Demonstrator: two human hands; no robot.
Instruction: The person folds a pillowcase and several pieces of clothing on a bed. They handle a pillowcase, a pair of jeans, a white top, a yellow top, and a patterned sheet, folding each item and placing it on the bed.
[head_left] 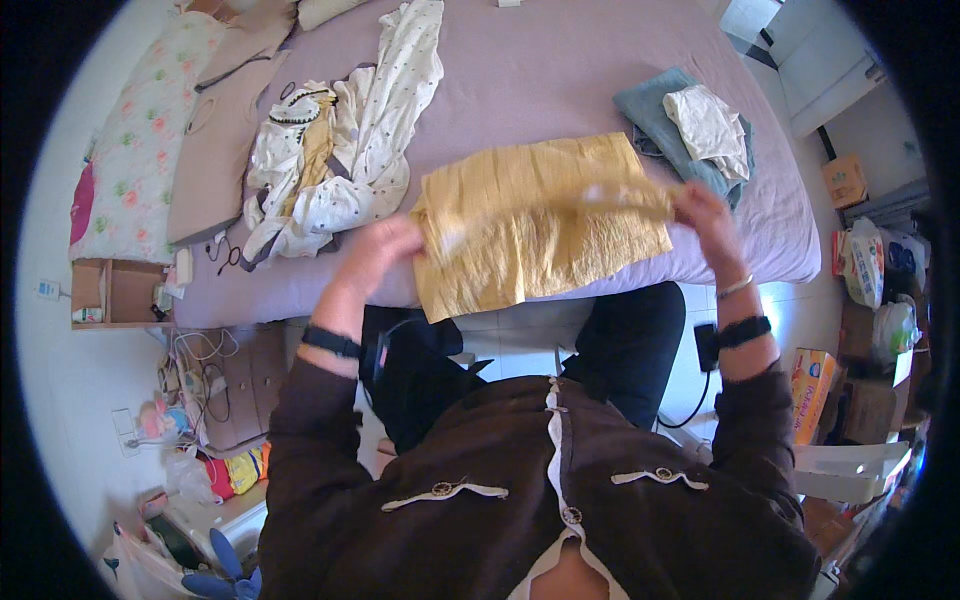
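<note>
A yellow cloth (pixel 540 225) is held in the grip of both hands; it looks crinkled, rough and matt. Under the grip, the bed (pixel 540 70) is covered by a smooth, matt lilac sheet. Beyond the right grip, a soft teal towel (pixel 650 110) and a wrinkled white cloth (pixel 708 125) are seen. Left of the grip, dotted white cloth (pixel 385 120) is piled.

Plain yellow cloth (pixel 540 225) on lilac bedsheet (pixel 540 70)

An orange and white carton (pixel 812 390) stands on the floor at right; a small brown cardboard box (pixel 845 180) sits farther back.
</note>
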